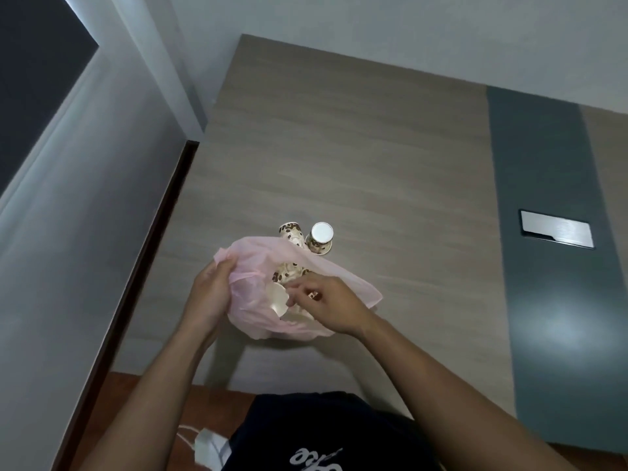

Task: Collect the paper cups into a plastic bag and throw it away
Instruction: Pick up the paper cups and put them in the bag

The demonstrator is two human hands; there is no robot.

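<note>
Head view gives me the left hand [210, 290] grasping the rim of the pink plastic bag [251, 321], which sits toward the tabletop's [373, 164] left edge, nearer the front. The right hand [326, 304] is at the bag's mouth, fingers curled over a paper cup [277, 297] inside; I cannot tell whether it grips. Just beyond the bag stand an upside-down cup [320, 237] and a second cup [291, 234], which the bag partly hides.

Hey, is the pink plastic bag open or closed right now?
Open. The left hand grips the rim of the pink plastic bag, and patterned paper cups show inside its mouth, by the right hand.
</note>
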